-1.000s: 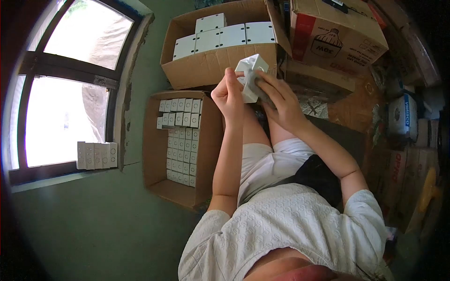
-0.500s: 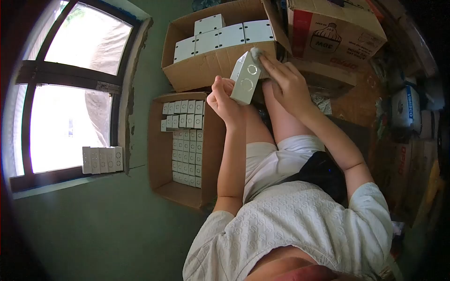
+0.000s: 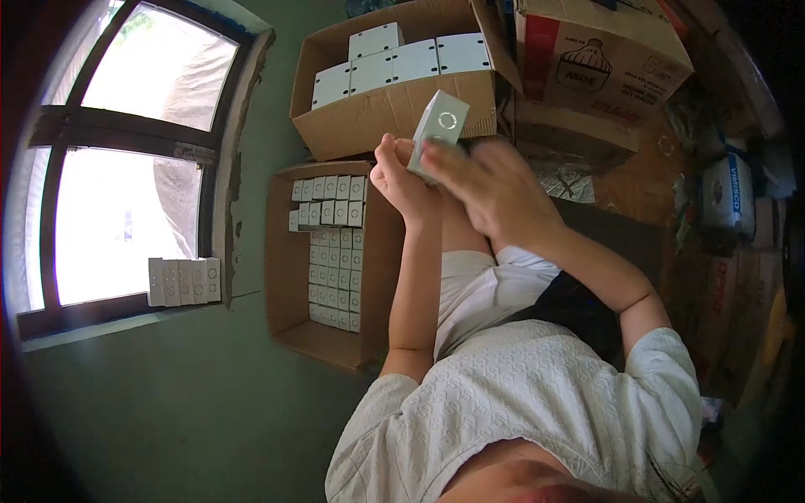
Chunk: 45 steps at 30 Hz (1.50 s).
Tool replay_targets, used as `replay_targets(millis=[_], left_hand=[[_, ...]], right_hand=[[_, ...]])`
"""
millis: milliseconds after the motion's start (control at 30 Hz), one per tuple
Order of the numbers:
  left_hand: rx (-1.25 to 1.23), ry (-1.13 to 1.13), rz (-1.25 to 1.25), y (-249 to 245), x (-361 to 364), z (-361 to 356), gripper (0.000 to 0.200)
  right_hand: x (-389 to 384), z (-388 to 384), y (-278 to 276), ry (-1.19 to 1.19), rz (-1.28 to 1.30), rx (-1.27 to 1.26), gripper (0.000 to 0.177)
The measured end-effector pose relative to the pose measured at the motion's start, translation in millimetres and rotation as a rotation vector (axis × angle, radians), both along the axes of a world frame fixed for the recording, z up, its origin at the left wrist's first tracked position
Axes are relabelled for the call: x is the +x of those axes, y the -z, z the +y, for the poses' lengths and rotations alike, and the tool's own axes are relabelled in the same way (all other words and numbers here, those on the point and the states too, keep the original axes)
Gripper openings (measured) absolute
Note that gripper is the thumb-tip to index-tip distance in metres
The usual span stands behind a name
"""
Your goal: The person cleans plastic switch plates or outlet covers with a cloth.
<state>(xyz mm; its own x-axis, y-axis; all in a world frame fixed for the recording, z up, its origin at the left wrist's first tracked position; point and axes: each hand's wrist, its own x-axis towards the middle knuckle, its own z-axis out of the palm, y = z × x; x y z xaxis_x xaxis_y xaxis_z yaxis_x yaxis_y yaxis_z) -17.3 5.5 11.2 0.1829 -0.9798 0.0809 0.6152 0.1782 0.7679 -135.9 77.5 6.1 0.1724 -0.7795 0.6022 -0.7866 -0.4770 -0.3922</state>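
Note:
A white box-shaped part (image 3: 446,120) with round knockout marks is held up in front of the upper cardboard box. My left hand (image 3: 402,180) is closed around its lower left side. Across the part's lower end lies my right hand (image 3: 495,189), blurred by motion, its fingertips over the surface. Whether those fingers hold a wad of grey-white material cannot be made out.
An upper cardboard box (image 3: 394,113) holds several white square boxes. Below it, another cardboard box (image 3: 314,339) contains stacked white parts. More white parts (image 3: 184,282) stand on the window sill. A printed carton (image 3: 599,63) is at the upper right.
My right hand has moved down from the part's top end to its lower end. The grey-white wad seen at its fingertips is now out of sight. The part has shifted slightly.

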Motion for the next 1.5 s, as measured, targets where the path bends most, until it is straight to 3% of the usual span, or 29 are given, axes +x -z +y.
replay_targets(millis=[67,133,200,233,267,333,367,400,433,500,567,633,667,700,733,800,833,867,933,1000,1100,1133,1167,1233,1400,1500], left_hand=[[0.047,-0.044,0.012,-3,2,2,0.05],[0.034,-0.057,0.016,-2,-1,5,0.051],[0.012,-0.079,0.021,1,-3,10,0.053],[-0.001,0.028,0.068,8,0,12,0.051],[-0.001,0.027,0.069,14,1,11,0.051],[0.079,0.217,0.055,20,2,11,0.043],[0.068,0.29,-0.01,22,4,14,0.039],[-0.076,0.389,-0.043,21,5,12,0.027],[-0.064,0.448,-0.017,21,5,12,0.024],[-0.047,0.505,0.007,13,5,17,0.024],[0.022,0.65,-0.136,-9,4,21,0.037],[-0.004,0.677,-0.258,5,14,8,0.042],[-0.035,0.699,-0.38,13,16,1,0.047],[-0.04,0.555,-0.372,9,9,1,0.032],[-0.038,0.553,-0.37,12,10,-2,0.032],[0.086,0.398,-0.489,16,12,-9,0.015],[-0.045,0.219,-0.689,15,3,-10,0.031],[-0.045,0.22,-0.686,18,3,-8,0.031],[-0.139,0.035,-0.612,24,4,-4,0.045],[-0.183,-0.08,-0.567,26,2,0,0.048],[-0.11,-0.308,-0.243,10,-6,0,0.047],[-0.11,-0.309,-0.246,10,-5,-3,0.047],[-0.15,-0.263,-0.429,11,-2,-7,0.049],[-0.185,-0.078,-0.787,11,10,-9,0.049],[-0.175,-0.184,-0.596,9,-3,-2,0.051],[-0.168,-0.243,-0.486,11,-5,3,0.048]], right_hand=[[3,0,0,-0.07,0.128,-0.087,0.078],[-11,-14,-9,-0.112,0.133,0.05,0.077],[-19,-37,-6,-0.033,-0.135,-0.079,0.074],[-21,-40,-9,-0.063,-0.269,-0.048,0.07],[-21,-42,-10,-0.064,-0.268,-0.048,0.07],[-20,-47,-11,-0.029,-0.5,-0.026,0.063],[-21,-47,-11,-0.035,-0.497,-0.031,0.063],[-23,-46,-11,-0.049,-0.574,0.034,0.06],[-25,-46,-10,-0.061,-0.652,0.101,0.057],[-29,-47,-5,-0.061,-0.653,0.106,0.056],[-32,-46,1,-0.054,-0.656,0.119,0.056],[-35,-44,3,-0.023,-0.392,-0.035,0.059],[-35,-41,3,-0.022,-0.391,-0.032,0.059],[-32,-34,2,-0.046,-0.288,-0.013,0.062],[-29,-28,0,-0.072,-0.185,0.005,0.065],[-13,-17,1,-0.096,-0.197,0.093,0.066],[-6,-13,0,-0.099,-0.222,0.096,0.067],[-3,-11,-1,-0.101,-0.247,0.099,0.067],[-9,-20,0,-0.09,-0.173,0.111,0.065],[-13,-35,8,0.023,-0.282,0.168,0.064],[3,-28,5,-0.032,-0.328,0.075,0.063],[10,-23,3,-0.049,-0.349,0.006,0.061],[12,-22,2,-0.005,-0.186,-0.049,0.062],[19,-13,4,-0.011,-0.121,-0.03,0.064],[2,-15,-2,-0.021,0.078,-0.058,0.063],[-7,-27,2,0.052,-0.031,-0.121,0.065]])
